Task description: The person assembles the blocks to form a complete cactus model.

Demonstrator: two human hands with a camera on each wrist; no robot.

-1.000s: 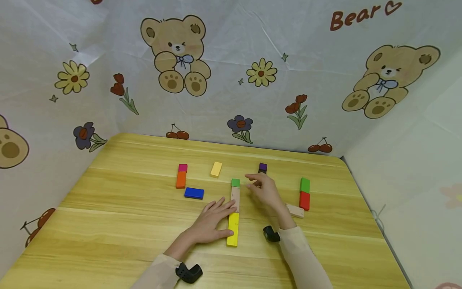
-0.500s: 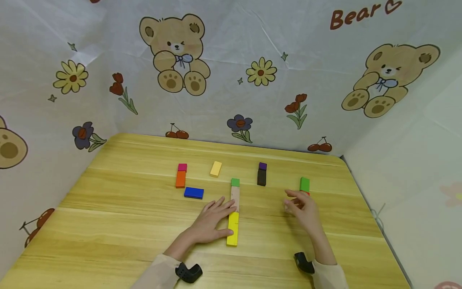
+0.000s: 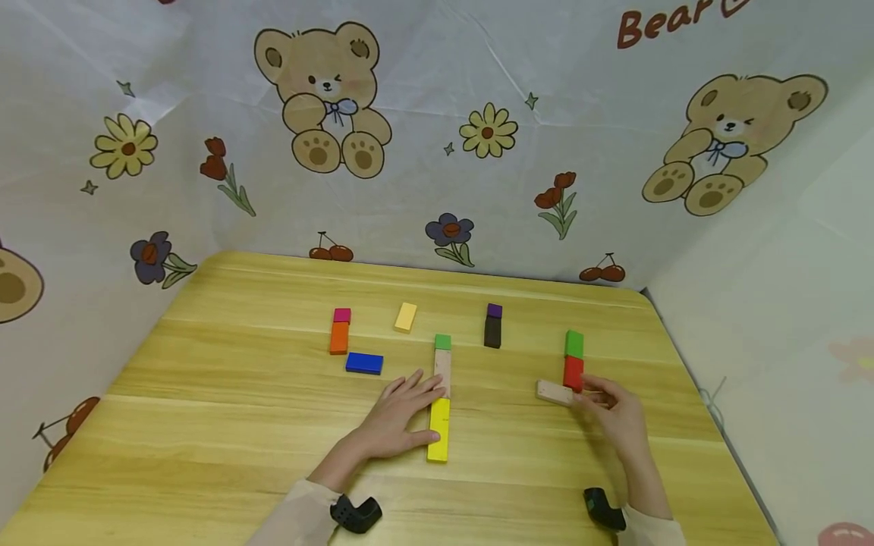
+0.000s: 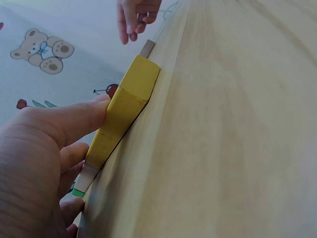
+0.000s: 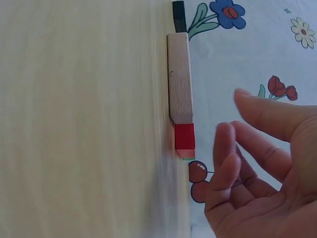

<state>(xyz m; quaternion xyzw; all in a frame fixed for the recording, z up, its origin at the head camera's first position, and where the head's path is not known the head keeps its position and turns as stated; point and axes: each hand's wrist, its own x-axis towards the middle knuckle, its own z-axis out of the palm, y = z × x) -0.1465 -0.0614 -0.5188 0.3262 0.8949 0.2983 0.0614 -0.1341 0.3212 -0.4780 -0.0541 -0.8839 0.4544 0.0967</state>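
In the head view a straight row runs away from the person: a yellow block (image 3: 439,432), a plain wooden block (image 3: 443,368) and a small green block (image 3: 443,342). Resting against this row's left side is the left hand (image 3: 396,417), fingers spread, thumb touching the yellow. The right hand (image 3: 617,415) is beside a second plain wooden block (image 3: 554,392) and a red block (image 3: 573,371), with a green block (image 3: 574,343) behind the red. In the right wrist view its thumb (image 5: 267,116) and fingers stand apart with nothing between them.
Left of the row lie a blue block (image 3: 365,363), an orange block (image 3: 339,338), a pink block (image 3: 342,315) and a pale yellow block (image 3: 406,318). A black block (image 3: 493,333) touching a purple block (image 3: 495,310) lies further back. A bear-print cloth (image 3: 403,189) rises behind the table.
From near the black block, the right hand has moved rightward and toward the person, ending beside the red and wooden blocks. The left hand stays on the row. The head view shifted slightly.
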